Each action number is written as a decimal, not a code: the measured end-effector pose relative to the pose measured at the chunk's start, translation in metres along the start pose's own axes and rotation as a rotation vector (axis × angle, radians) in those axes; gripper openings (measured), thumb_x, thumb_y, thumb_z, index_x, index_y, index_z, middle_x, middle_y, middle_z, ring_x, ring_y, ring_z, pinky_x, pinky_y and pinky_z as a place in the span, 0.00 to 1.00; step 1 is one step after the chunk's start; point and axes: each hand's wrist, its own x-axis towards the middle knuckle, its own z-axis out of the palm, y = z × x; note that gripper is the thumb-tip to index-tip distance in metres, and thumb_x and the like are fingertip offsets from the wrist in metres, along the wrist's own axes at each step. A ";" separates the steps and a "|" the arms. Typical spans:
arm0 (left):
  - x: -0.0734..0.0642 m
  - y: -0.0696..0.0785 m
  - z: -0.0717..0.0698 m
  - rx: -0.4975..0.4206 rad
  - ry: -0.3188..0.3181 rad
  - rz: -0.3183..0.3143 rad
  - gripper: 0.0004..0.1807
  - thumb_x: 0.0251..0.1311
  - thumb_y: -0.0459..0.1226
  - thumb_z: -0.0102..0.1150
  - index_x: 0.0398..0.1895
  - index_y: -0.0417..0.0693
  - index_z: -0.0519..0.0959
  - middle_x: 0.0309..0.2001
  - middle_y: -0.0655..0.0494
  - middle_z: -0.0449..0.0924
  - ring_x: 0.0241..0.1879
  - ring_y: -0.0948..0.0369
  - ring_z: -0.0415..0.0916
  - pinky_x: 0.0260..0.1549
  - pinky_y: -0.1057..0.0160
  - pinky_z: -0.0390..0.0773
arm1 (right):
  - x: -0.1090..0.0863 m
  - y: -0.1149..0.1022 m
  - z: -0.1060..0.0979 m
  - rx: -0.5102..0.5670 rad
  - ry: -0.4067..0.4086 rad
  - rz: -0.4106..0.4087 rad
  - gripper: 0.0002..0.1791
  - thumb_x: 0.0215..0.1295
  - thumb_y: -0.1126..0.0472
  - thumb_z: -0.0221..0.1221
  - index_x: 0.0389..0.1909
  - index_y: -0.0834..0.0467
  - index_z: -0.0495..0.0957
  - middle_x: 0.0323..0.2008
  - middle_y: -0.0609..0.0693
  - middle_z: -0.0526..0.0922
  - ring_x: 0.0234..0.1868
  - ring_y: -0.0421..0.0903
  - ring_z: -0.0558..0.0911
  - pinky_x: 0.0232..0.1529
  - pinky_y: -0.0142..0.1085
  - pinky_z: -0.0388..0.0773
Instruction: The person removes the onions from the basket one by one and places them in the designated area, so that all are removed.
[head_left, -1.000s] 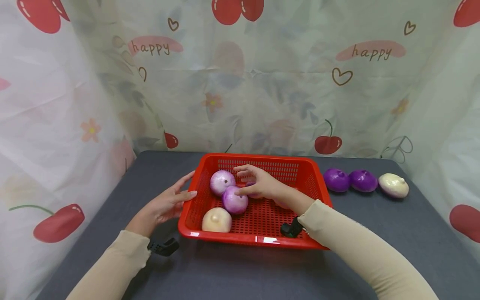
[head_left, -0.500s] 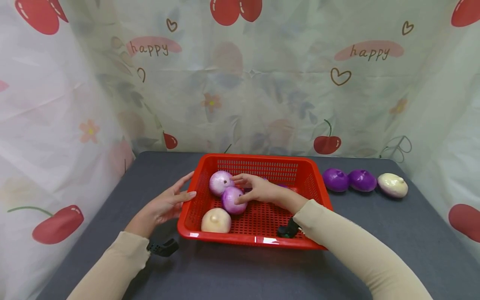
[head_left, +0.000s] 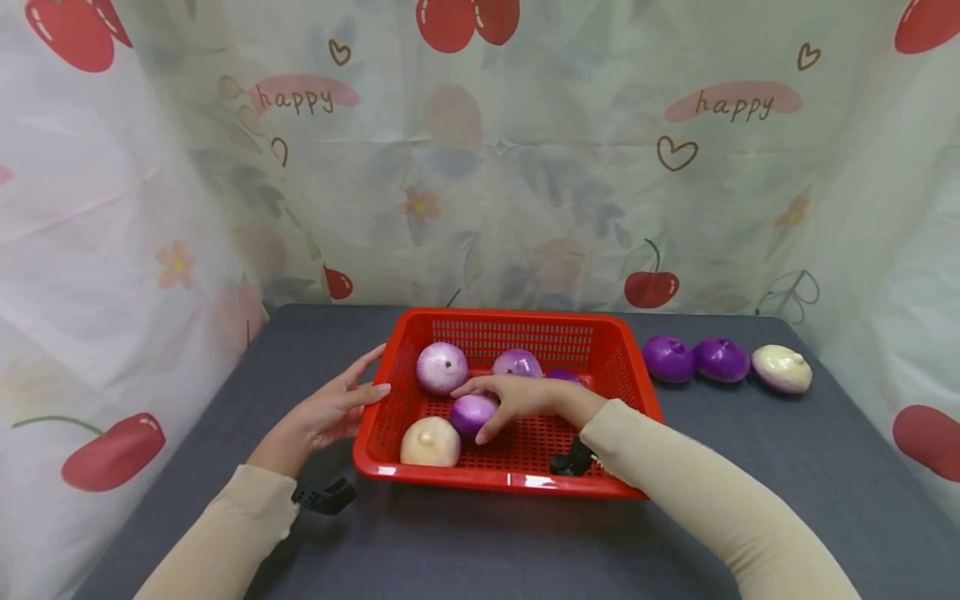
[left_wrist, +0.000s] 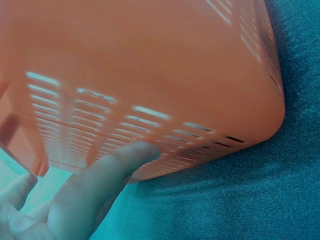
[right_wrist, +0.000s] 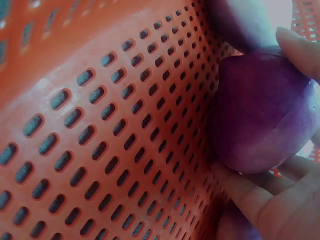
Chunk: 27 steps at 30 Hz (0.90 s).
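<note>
My right hand is inside the red plastic basket, its thumb and fingers curled round a purple onion. In the right wrist view, this gripped onion is close to the perforated basket floor. My left hand holds the basket's left side, thumb over the rim; in the left wrist view a finger presses the slotted outer wall. A pale purple onion lies behind the gripped one and a cream-coloured onion in front. Another purple onion and a darker one are partly hidden behind my right hand.
Right of the basket, two dark purple onions and a whitish onion stand in a row on the grey table. A printed curtain encloses the back and sides.
My right hand has come down and toward me onto the purple onion, which has shifted slightly forward. The onions behind the hand have come into view. My left hand stays at the rim.
</note>
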 end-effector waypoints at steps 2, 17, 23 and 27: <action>0.000 0.000 0.000 -0.007 0.001 -0.002 0.43 0.68 0.37 0.55 0.76 0.73 0.43 0.73 0.39 0.54 0.52 0.51 0.80 0.48 0.42 0.79 | -0.001 0.000 0.000 0.003 -0.016 0.011 0.40 0.54 0.58 0.70 0.68 0.53 0.65 0.62 0.48 0.71 0.59 0.45 0.71 0.62 0.40 0.72; 0.001 -0.001 -0.001 0.013 0.017 0.003 0.43 0.67 0.39 0.56 0.77 0.72 0.42 0.73 0.39 0.54 0.52 0.51 0.80 0.47 0.42 0.79 | -0.012 -0.017 -0.015 0.195 0.124 0.006 0.39 0.51 0.56 0.72 0.66 0.44 0.69 0.59 0.45 0.73 0.58 0.47 0.73 0.58 0.41 0.74; 0.000 -0.002 0.000 0.021 0.021 0.007 0.44 0.67 0.39 0.57 0.77 0.72 0.41 0.73 0.40 0.54 0.53 0.50 0.80 0.48 0.43 0.79 | -0.035 -0.030 -0.044 0.283 0.260 -0.156 0.40 0.54 0.60 0.70 0.68 0.46 0.64 0.61 0.52 0.71 0.58 0.51 0.76 0.56 0.43 0.77; 0.001 -0.001 0.001 0.022 0.019 0.004 0.44 0.67 0.39 0.56 0.77 0.71 0.42 0.73 0.39 0.54 0.52 0.50 0.80 0.48 0.43 0.79 | -0.060 -0.038 -0.061 0.445 0.396 -0.226 0.43 0.56 0.65 0.68 0.71 0.46 0.59 0.65 0.57 0.66 0.58 0.53 0.77 0.54 0.42 0.79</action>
